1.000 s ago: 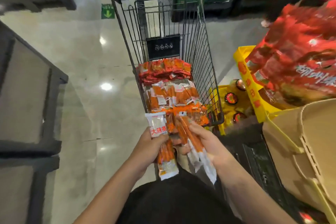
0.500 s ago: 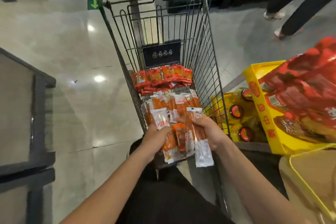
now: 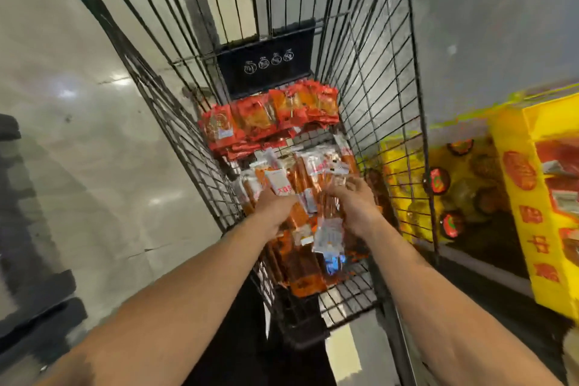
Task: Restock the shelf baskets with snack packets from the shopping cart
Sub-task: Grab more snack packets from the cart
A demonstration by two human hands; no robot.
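**A:** Where were the packets relative to the hands?

**B:** Directly under and ahead of both. I saw the left hand [image 3: 275, 210] and right hand [image 3: 354, 207] down inside the shopping cart [image 3: 391, 122], on the heap of long orange snack packets [image 3: 300, 266]. The shelf baskets weren't in view.

**A:** Long axis?

**B:** Roughly away from me, along the cart's length, near ends pointing back at my forearms. Loose fan, not all parallel.

**A:** Grip?

**B:** Left was clamped on a packet: fingers curled around a bundle, a white-labelled end [image 3: 280, 183] sticking out past the knuckles. Right lay on the pile just beside it, over a packet with a clear end [image 3: 327, 235]. Motion blur there, so I couldn't tell whether those fingers had closed on anything.

**A:** Which hand was nearer the bulk?

**B:** About level. My read: the right had the shorter reach to the packets along the right wall.

**A:** Materials?

**B:** Thin glossy film, slim flat sleeves, orange printed body with clear or white sealed ends. I judged them slippery and floppy, likely to slide out of a loose bundle. Behind them, against the far end under a black plaque [image 3: 266, 61], sat a stack of squarer red packets [image 3: 269, 119]. Cart is black wire mesh. A yellow display box [image 3: 545, 197] stood to the right, outside the cart.
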